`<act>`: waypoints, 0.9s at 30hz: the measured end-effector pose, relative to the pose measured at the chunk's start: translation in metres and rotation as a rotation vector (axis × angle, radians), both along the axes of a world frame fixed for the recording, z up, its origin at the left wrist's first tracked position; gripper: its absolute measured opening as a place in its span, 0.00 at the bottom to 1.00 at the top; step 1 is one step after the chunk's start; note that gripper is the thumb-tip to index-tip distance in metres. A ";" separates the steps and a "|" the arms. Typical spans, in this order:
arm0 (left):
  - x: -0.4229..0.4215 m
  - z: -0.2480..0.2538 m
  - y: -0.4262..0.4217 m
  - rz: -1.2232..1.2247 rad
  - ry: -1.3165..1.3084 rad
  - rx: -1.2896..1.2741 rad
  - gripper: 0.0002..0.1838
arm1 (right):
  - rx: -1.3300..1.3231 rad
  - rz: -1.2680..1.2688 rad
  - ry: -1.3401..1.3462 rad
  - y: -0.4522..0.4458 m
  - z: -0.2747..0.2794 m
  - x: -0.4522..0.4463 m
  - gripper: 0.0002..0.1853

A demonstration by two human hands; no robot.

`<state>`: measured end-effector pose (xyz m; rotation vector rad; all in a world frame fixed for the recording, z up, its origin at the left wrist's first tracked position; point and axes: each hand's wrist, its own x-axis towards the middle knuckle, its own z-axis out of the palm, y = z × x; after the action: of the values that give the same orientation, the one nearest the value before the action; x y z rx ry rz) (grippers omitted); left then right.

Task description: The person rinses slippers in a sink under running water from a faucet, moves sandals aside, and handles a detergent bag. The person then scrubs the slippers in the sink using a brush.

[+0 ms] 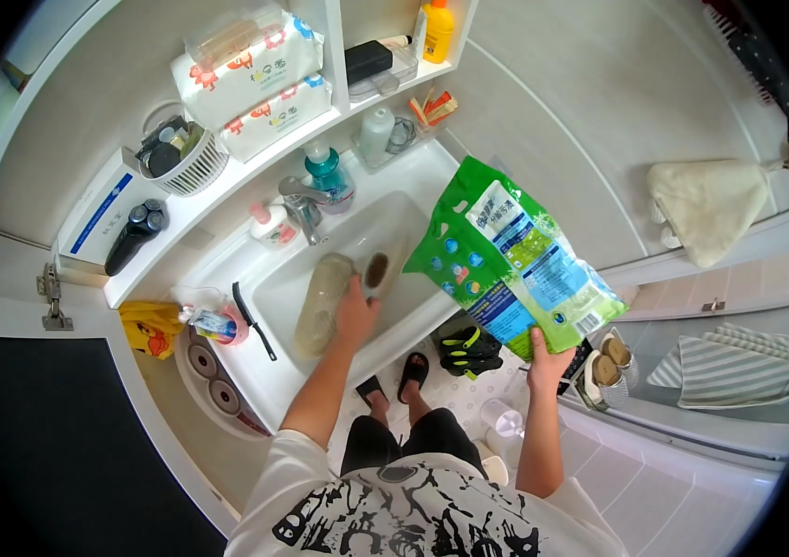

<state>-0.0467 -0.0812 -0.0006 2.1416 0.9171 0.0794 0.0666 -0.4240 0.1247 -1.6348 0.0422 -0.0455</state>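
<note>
My right hand (550, 360) grips the lower edge of a green, blue and white plastic bag (515, 265). The bag is tilted, its green end over the right side of the white sink (246, 339). My left hand (355, 316) is inside the basin, slightly blurred, with thumb and forefinger apart and nothing visible between them. Just left of it lies a long, pale beige shoe-shaped thing (320, 302). Beyond the fingertips is a dark brown oval (377, 270) on a pale item; whether this is a brush or a shoe I cannot tell.
A metal faucet (306, 209) stands at the basin's back, beside a pump bottle (272, 226) and a blue-green bottle (325, 167). Along the left rim lie a black-handled tool (251, 320) and a pink cup (235, 325). Shelves hold wipe packs (251, 70), a basket (198, 167) and a shaver (136, 234).
</note>
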 end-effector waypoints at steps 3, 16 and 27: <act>0.009 -0.004 0.023 0.118 -0.120 -0.086 0.32 | 0.015 -0.008 -0.009 -0.001 0.000 0.000 0.33; -0.007 -0.030 0.022 0.257 -0.056 -0.032 0.32 | -0.010 0.039 -0.028 -0.002 -0.008 -0.001 0.35; -0.011 0.047 0.031 0.112 -0.565 -0.506 0.29 | -0.102 0.128 0.010 0.027 0.002 -0.003 0.28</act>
<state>-0.0574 -0.0501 0.0468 1.4801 0.6312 0.4367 0.0637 -0.3974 0.1263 -1.7360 -0.0574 0.0594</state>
